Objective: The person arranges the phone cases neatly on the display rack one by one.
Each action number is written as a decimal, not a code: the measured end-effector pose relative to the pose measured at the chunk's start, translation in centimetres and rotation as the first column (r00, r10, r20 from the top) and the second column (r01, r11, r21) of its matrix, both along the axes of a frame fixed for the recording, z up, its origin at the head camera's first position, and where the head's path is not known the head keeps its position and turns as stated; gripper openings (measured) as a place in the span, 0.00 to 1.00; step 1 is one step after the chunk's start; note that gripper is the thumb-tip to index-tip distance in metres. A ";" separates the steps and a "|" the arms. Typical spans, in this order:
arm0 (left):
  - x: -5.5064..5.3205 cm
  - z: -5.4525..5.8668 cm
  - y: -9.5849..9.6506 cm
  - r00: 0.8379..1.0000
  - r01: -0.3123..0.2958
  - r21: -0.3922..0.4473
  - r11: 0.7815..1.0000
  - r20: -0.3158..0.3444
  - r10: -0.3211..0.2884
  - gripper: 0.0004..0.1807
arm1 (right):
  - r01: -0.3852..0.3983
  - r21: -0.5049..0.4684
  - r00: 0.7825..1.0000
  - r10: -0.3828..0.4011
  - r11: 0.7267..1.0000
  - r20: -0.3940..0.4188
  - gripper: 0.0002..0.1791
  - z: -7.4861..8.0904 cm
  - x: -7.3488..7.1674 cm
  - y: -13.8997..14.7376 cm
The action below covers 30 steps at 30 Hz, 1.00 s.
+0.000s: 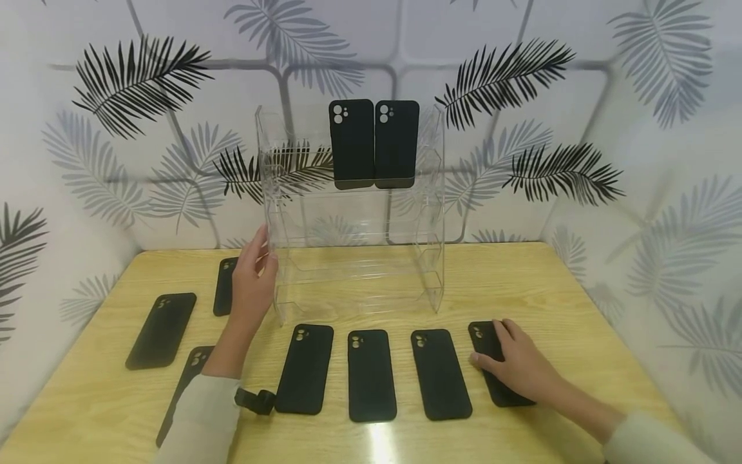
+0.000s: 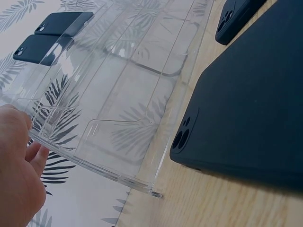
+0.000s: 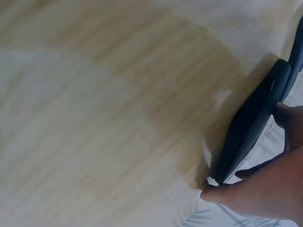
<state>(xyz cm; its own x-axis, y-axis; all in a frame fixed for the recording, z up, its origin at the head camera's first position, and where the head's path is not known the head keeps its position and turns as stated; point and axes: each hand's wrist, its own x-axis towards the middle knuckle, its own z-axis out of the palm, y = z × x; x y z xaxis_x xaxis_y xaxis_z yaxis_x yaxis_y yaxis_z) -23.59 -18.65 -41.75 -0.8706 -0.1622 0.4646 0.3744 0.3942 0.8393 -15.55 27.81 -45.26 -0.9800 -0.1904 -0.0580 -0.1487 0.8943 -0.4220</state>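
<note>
A clear acrylic display rack (image 1: 353, 267) with stepped tiers stands on the table. My left hand (image 1: 255, 277) holds its left side panel, fingers and thumb on either side of the edge in the left wrist view. Two black phone cases, a left one (image 1: 352, 145) and a right one (image 1: 397, 145), stand side by side on the top tier. My right hand (image 1: 518, 361) grips a black phone case (image 1: 493, 348) at the right end of the front row. Thumb and fingers are at its edges in the right wrist view (image 3: 251, 127).
Three more black cases lie in front of the rack, among them a middle one (image 1: 371, 377). To the left are others, one (image 1: 162, 332) apart and one (image 1: 182, 386) partly behind my left forearm. A leaf-patterned wall covering (image 1: 498, 38) rises behind the wooden table (image 1: 487, 277).
</note>
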 end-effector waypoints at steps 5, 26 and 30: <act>0.1 0.1 0.0 1.000 -0.002 -0.002 1.000 -0.001 0.002 0.31 | -0.013 0.015 1.000 0.013 1.000 -0.027 0.56 -0.7 0.0 0.0; 0.0 -0.2 0.0 1.000 0.003 -0.001 1.000 -0.007 -0.003 0.31 | 0.010 -0.016 0.994 -0.011 1.000 -0.112 0.45 -0.2 0.3 -1.4; 0.1 -0.2 0.0 1.000 0.001 -0.002 1.000 -0.003 -0.001 0.31 | 0.007 -0.002 0.993 -0.007 1.000 -0.117 0.44 -0.1 0.3 -1.4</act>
